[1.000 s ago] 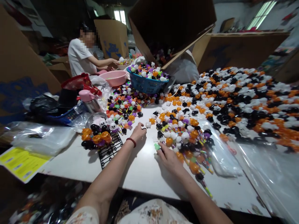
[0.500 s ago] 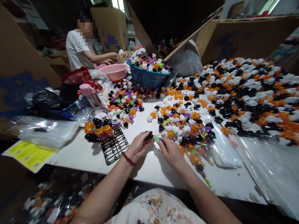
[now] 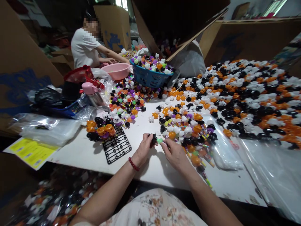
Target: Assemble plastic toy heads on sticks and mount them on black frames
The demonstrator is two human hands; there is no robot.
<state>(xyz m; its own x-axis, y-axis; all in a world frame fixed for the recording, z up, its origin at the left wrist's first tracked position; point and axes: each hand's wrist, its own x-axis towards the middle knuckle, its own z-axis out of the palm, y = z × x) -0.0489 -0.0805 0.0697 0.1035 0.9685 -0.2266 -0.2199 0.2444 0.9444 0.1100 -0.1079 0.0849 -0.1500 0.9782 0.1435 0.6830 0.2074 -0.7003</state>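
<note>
My left hand (image 3: 144,150) is closed around a small black plastic figure (image 3: 154,138). My right hand (image 3: 174,153) pinches a light green plastic piece (image 3: 160,141), which meets the black figure between the two hands; whether they are joined I cannot tell. Both hands are just above the white table (image 3: 152,171). Right beside my right hand lies a heap of small Halloween figures (image 3: 180,125) in orange, white, black and purple, some on striped sticks. To the left, a black grid rack (image 3: 118,149) bears a cluster of orange and black figures (image 3: 102,130).
A blue basket (image 3: 150,77) full of figures stands at the back, near a pink basin (image 3: 116,71) and a co-worker (image 3: 84,47). Many more figures (image 3: 258,94) cover the right side. A pink-lidded flask (image 3: 90,91) and clear bags (image 3: 47,128) lie left.
My hands and the two pieces have shifted slightly to the right in view, still close together. The co-worker's arm has stretched out toward the blue basket.
</note>
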